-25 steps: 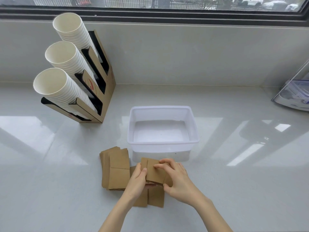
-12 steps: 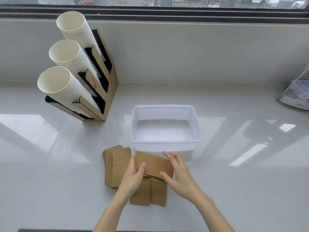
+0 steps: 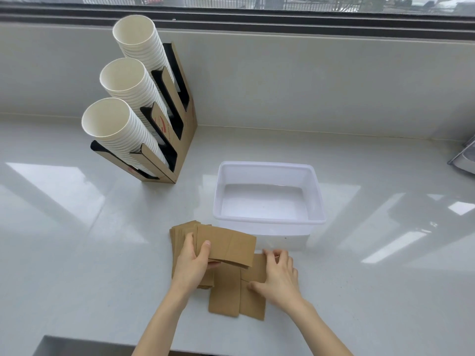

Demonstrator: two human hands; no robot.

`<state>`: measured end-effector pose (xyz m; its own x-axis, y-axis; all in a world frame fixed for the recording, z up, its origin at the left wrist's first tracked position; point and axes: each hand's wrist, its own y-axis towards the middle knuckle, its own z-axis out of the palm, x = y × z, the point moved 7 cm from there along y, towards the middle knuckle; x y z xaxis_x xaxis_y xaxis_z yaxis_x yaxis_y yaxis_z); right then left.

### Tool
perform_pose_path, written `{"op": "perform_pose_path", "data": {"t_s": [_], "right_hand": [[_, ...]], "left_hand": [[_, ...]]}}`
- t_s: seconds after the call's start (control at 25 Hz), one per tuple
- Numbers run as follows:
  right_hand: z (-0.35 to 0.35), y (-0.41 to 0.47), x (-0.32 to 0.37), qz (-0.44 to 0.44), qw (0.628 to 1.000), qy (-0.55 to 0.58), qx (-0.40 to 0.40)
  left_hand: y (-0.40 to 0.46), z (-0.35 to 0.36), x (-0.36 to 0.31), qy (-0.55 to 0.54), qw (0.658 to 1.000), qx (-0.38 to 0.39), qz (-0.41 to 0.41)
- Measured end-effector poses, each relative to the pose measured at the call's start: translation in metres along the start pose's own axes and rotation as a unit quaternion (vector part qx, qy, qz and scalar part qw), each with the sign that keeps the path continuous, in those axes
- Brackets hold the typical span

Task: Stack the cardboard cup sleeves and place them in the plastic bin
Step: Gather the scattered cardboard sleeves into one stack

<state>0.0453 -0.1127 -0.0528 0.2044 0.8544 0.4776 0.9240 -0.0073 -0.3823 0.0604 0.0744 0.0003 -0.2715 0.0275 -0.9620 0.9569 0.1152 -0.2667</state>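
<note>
My left hand (image 3: 191, 263) grips a flat brown cardboard cup sleeve (image 3: 232, 246) by its left end and holds it just above the counter, over a stack of sleeves (image 3: 180, 231) lying at the left. Loose sleeves (image 3: 232, 295) lie flat on the white counter under and in front of my hands. My right hand (image 3: 279, 277) rests on the right loose sleeve with fingers spread, pinching its far edge. The translucent plastic bin (image 3: 318, 199) stands just beyond the sleeves, with nothing in it.
A cardboard holder (image 3: 187, 129) with three tilted stacks of white paper cups (image 3: 120, 78) stands at the back left. A window sill wall runs along the back. A clear plastic item (image 3: 466, 155) sits at the far right edge.
My left hand has carried the held sleeve leftward over the stack. My right hand has let go of it and dropped onto the loose sleeves on the counter.
</note>
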Motion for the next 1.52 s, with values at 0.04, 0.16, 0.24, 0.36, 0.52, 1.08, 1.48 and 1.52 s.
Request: {"op": "perform_pose_path", "data": {"t_s": [0.04, 0.16, 0.24, 0.36, 0.52, 1.08, 1.48, 1.52], "right_hand": [[0.001, 0.002, -0.001, 0.014, 1.0, 0.005, 0.002], [0.0, 0.004, -0.003, 0.051, 0.999, 0.018, -0.002], [-0.002, 0.003, -0.002, 0.058, 0.998, 0.031, -0.012], [-0.007, -0.003, -0.003, 0.051, 0.994, 0.088, -0.029], [-0.029, -0.011, -0.018, 0.067, 0.963, 0.252, -0.067], [-0.085, -0.019, 0.004, -0.109, 0.97, 0.197, -0.089], [-0.064, -0.013, 0.045, -0.155, 0.968, 0.185, -0.073], [-0.064, -0.013, 0.044, -0.15, 0.967, 0.192, -0.077]], "left_hand": [[0.0, 0.0, 0.001, 0.0, 1.0, 0.002, -0.001], [0.001, 0.004, 0.005, 0.003, 1.0, 0.006, -0.004], [0.001, 0.005, 0.005, 0.003, 1.0, 0.008, -0.004], [0.001, 0.007, 0.003, 0.005, 1.0, 0.013, -0.002], [0.0, 0.012, 0.001, 0.002, 1.0, 0.024, -0.003], [-0.009, 0.04, 0.002, 0.053, 0.994, 0.094, -0.028], [-0.017, 0.058, 0.001, 0.026, 0.992, 0.12, -0.04], [-0.017, 0.058, 0.001, 0.03, 0.992, 0.121, -0.035]]}}
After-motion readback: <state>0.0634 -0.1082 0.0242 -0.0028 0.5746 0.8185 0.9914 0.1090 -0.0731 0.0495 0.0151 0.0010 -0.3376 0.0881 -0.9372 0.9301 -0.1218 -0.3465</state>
